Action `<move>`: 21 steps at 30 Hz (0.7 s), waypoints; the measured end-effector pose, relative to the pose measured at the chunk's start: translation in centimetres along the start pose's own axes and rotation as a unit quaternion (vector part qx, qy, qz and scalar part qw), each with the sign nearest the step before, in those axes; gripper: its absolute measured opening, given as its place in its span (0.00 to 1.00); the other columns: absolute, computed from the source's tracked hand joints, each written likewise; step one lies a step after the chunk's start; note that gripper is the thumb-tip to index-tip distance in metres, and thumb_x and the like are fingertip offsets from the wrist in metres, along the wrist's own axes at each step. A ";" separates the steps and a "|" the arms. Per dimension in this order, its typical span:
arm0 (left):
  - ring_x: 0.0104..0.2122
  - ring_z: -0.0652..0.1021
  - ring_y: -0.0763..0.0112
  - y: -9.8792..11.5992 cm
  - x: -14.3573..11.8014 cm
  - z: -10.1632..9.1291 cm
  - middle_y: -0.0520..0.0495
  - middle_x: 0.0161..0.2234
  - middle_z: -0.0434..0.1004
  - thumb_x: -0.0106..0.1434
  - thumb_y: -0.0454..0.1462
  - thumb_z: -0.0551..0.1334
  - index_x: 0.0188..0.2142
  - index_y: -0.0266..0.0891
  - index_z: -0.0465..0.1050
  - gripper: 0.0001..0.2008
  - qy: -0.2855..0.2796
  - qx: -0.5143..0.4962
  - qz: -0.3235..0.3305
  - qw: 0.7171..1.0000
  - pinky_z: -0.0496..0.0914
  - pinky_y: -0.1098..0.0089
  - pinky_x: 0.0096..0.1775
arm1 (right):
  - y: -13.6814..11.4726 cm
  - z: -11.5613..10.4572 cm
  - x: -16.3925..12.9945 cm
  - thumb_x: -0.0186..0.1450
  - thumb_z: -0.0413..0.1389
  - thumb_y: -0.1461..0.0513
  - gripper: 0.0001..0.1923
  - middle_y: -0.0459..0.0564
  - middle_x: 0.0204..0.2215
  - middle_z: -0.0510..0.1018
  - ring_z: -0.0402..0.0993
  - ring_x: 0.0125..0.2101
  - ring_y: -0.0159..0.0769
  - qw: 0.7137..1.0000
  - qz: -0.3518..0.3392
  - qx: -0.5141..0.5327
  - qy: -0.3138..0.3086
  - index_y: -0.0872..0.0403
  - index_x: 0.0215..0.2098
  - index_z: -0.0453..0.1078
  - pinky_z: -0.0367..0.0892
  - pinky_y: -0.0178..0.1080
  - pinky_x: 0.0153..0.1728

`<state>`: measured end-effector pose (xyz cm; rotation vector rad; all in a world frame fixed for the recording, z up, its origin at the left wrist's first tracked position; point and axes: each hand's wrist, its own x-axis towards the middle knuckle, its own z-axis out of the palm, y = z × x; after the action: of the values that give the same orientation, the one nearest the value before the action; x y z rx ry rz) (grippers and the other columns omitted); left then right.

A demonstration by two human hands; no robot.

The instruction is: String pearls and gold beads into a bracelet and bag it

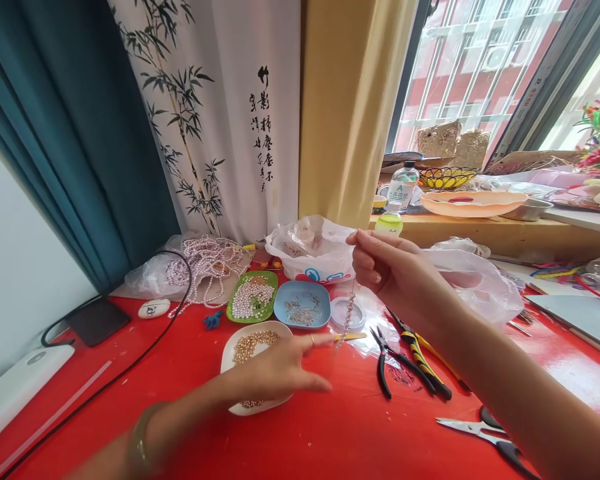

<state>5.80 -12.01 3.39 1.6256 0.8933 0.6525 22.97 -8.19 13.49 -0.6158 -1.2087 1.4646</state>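
Observation:
My right hand (397, 270) is raised above the table with thumb and index finger pinched together. From this pinch hangs a thin strand of small pinkish beads (349, 312). Slightly lower and to the left, my left hand (293, 367) stretches out with thumb and index finger apart, a little blurred. Its index fingertip comes close to the lower end of the strand; I cannot tell whether they touch. Beneath my left hand lies a white dish (230, 350) of gold beads, partly hidden by the forearm. A yellow stick (351, 337) lies just past the index finger.
A green tray (231, 313) of pearly beads and a blue tray (286, 325) of small metal pieces stand behind. Black-handled pliers (384, 363), yellow-black pliers (420, 357) and scissors (480, 430) lie right. Pearl strands (213, 263), a plastic bag (293, 267) and a black cable (145, 357) surround them.

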 end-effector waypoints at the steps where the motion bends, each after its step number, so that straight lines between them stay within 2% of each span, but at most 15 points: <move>1: 0.54 0.63 0.55 0.4 0.2 -0.2 0.42 0.54 0.63 0.50 0.38 0.66 0.51 0.43 0.65 0.28 0.036 0.000 0.014 0.999 0.54 0.55 0.54 | 0.1 0.3 -0.2 0.60 0.53 0.64 0.07 0.40 0.14 0.61 0.55 0.14 0.20 1.000 0.004 -0.018 -0.008 0.59 0.26 0.69 0.52 0.24 0.14; 4: 0.50 0.68 0.59 2.4 1.3 -0.7 0.41 0.50 0.68 0.55 0.39 0.62 0.49 0.41 0.67 0.21 0.095 -0.093 0.068 0.989 0.63 0.60 0.49 | 0.6 0.7 -0.3 0.59 0.54 0.62 0.07 0.40 0.15 0.63 0.56 0.14 0.21 0.998 0.017 -0.059 -0.023 0.57 0.25 0.69 0.52 0.27 0.14; 6: 0.46 0.72 0.62 3.8 2.1 -1.0 0.41 0.44 0.74 0.57 0.38 0.61 0.45 0.38 0.71 0.15 0.135 -0.121 0.119 0.976 0.63 0.63 0.48 | 0.9 0.8 -0.3 0.59 0.54 0.61 0.07 0.40 0.15 0.63 0.57 0.15 0.22 0.997 0.019 -0.065 -0.024 0.56 0.25 0.69 0.54 0.27 0.15; 8: 0.41 0.74 0.64 4.8 2.8 -1.2 0.42 0.37 0.78 0.56 0.37 0.61 0.39 0.36 0.74 0.11 0.165 -0.124 0.141 0.968 0.65 0.64 0.45 | 1.2 0.7 -0.2 0.59 0.54 0.61 0.06 0.40 0.15 0.63 0.57 0.15 0.22 0.998 0.019 -0.060 -0.020 0.56 0.26 0.69 0.56 0.28 0.16; 12: 0.33 0.77 0.66 5.1 3.9 -1.3 0.44 0.29 0.79 0.53 0.34 0.63 0.32 0.36 0.76 0.06 0.162 -0.139 0.116 0.970 0.66 0.65 0.40 | 1.7 0.3 0.2 0.58 0.55 0.62 0.05 0.41 0.17 0.65 0.60 0.17 0.22 1.000 0.010 -0.029 0.007 0.57 0.27 0.69 0.59 0.28 0.18; 16: 0.30 0.77 0.68 4.3 4.5 -1.4 0.44 0.25 0.78 0.50 0.32 0.64 0.26 0.34 0.75 0.02 0.117 -0.161 0.052 0.979 0.66 0.66 0.37 | 1.8 -0.1 0.9 0.58 0.56 0.64 0.05 0.40 0.18 0.64 0.60 0.19 0.21 0.996 -0.057 0.005 0.074 0.56 0.24 0.69 0.60 0.26 0.21; 18: 0.33 0.77 0.68 4.1 4.7 -1.5 0.43 0.28 0.78 0.52 0.32 0.63 0.28 0.35 0.75 0.03 0.117 -0.184 0.046 0.975 0.66 0.67 0.38 | 1.8 -0.3 1.1 0.57 0.56 0.64 0.05 0.40 0.18 0.64 0.60 0.18 0.21 0.995 -0.066 0.010 0.080 0.56 0.24 0.69 0.60 0.26 0.20; 21: 0.36 0.76 0.69 4.3 5.1 -1.8 0.44 0.32 0.78 0.55 0.34 0.61 0.34 0.37 0.74 0.07 0.153 -0.206 0.078 0.963 0.66 0.69 0.39 | 1.9 -0.3 1.1 0.58 0.56 0.63 0.06 0.41 0.18 0.66 0.61 0.18 0.21 0.997 -0.048 -0.008 0.065 0.57 0.24 0.70 0.60 0.27 0.20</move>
<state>8.16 -7.26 7.75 1.2451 0.7853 1.1427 22.17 -6.89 11.94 -0.6458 -1.1342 1.3139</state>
